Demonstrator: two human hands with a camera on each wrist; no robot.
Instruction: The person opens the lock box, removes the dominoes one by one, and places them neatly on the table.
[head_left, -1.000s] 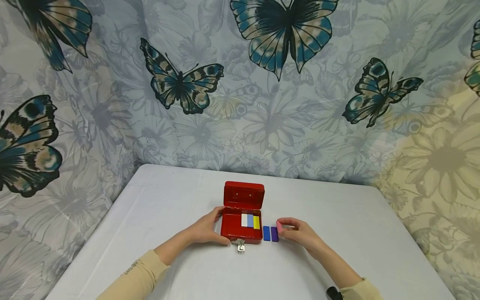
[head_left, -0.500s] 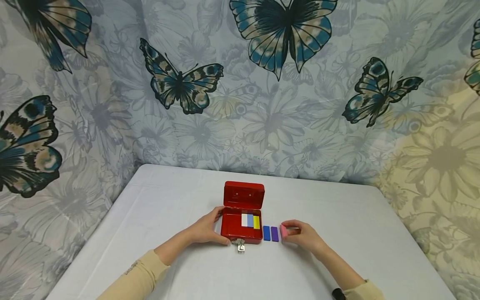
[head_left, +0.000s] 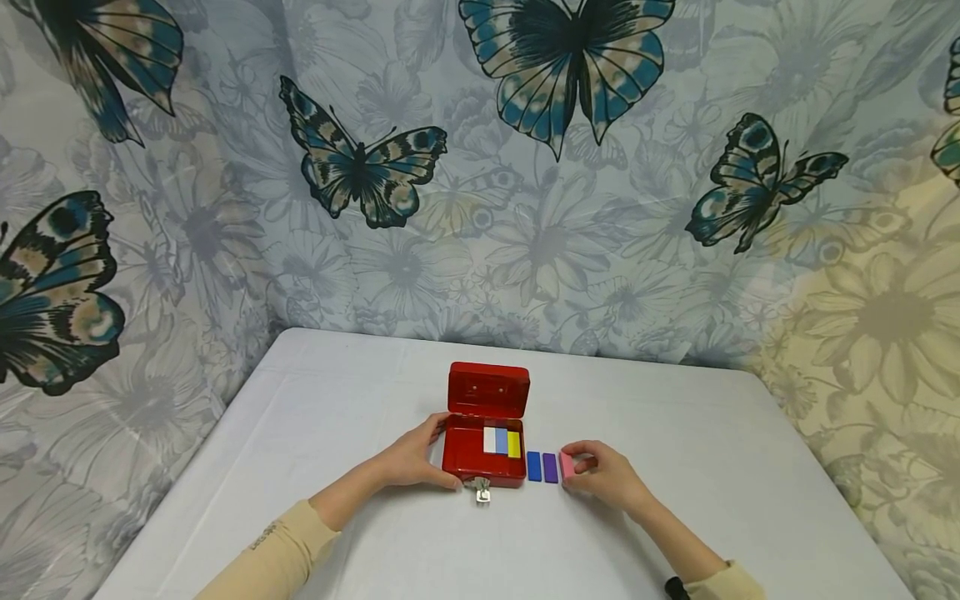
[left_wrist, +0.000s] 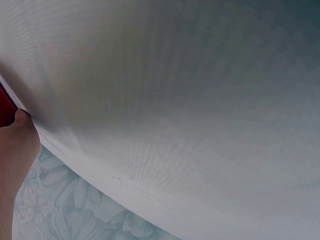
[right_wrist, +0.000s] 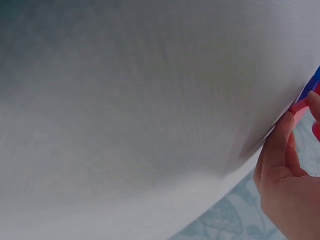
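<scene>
Pink block [head_left: 566,465] lies pinched in the right hand [head_left: 603,477], red box [head_left: 462,455] gripped by the left hand [head_left: 409,457].

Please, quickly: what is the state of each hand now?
Left hand: holding the red box at its left side.
Right hand: closed, pinching the pink block.

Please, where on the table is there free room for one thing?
Free: the table behind the red box, up to the patterned wall; also in front of the metal clasp, between the left forearm and right forearm. Crowded: the row from the left hand, across the box, past the blue block, purple block and pink block to the right hand.
</scene>
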